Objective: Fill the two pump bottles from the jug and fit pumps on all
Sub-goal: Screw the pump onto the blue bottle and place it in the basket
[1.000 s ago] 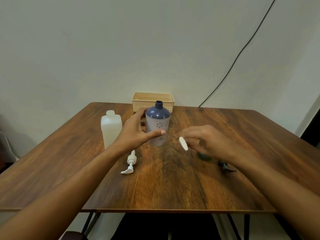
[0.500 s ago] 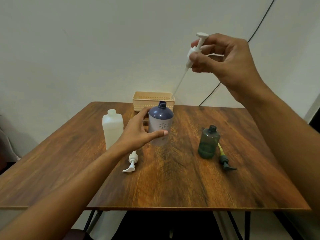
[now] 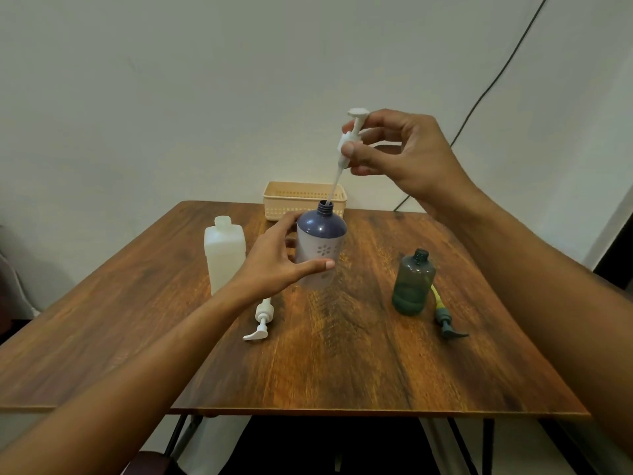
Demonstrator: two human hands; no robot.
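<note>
A blue-topped pump bottle [image 3: 322, 234] stands upright mid-table, and my left hand [image 3: 281, 257] grips its side. Above it my right hand [image 3: 404, 156] pinches a white pump [image 3: 349, 138], whose dip tube slants down with its tip just inside the bottle's open neck. A translucent white jug [image 3: 224, 253] with no cap stands left of the bottle. A small green bottle [image 3: 412, 284] stands open at the right, with a green pump [image 3: 445, 318] lying beside it. Another white pump [image 3: 262, 318] lies on the table near my left wrist.
A beige slotted basket [image 3: 303, 197] sits at the table's far edge, behind the blue bottle. A black cable [image 3: 493, 80] runs down the wall at the right. The wooden table [image 3: 342, 365] has its front edge close to me.
My right hand picked the white pump up off the table, raised it high, then lowered it leftward until the tube tip entered the blue bottle's neck. My left hand stayed on the bottle.
</note>
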